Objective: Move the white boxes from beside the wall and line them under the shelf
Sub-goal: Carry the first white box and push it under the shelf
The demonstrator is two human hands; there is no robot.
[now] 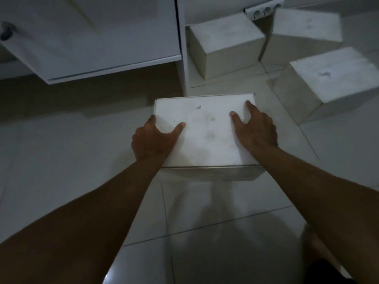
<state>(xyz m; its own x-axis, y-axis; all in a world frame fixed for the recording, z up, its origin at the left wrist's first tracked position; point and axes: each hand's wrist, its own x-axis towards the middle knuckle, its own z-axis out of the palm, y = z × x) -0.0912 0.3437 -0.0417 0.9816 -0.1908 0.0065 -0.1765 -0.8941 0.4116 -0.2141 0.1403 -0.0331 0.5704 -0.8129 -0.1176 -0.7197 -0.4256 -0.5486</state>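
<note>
A white box (205, 132) is held in the middle of the view, above the tiled floor (61, 160), with its broad top face turned up toward the camera and a small dark mark seen near its far edge. It is clamped between both hands: the left hand (152, 140) is wrapped over the box's left edge, thumb laid on the top face and fingers curled down the side, while the right hand (256, 130) is set on the right part of the top, thumb and forefinger spread across it and the remaining fingers bent over the right edge. Each grip is therefore closed upon the box. Whether the box is touching the floor cannot be told, though its near side face is seen above a blurred shadow on the tiles. Three more white boxes are seen at the far right, by the wall: one (225, 46) just right of the cabinet's upright panel, another (305, 35) farther right and tilted, and a third (332, 83) nearer and to the right. A white socket strip (264, 10) is seen above the gap between the two far boxes. At the far left, a white cabinet (92, 37) with a dark knob (7, 30) is seen, raised off the floor.
</note>
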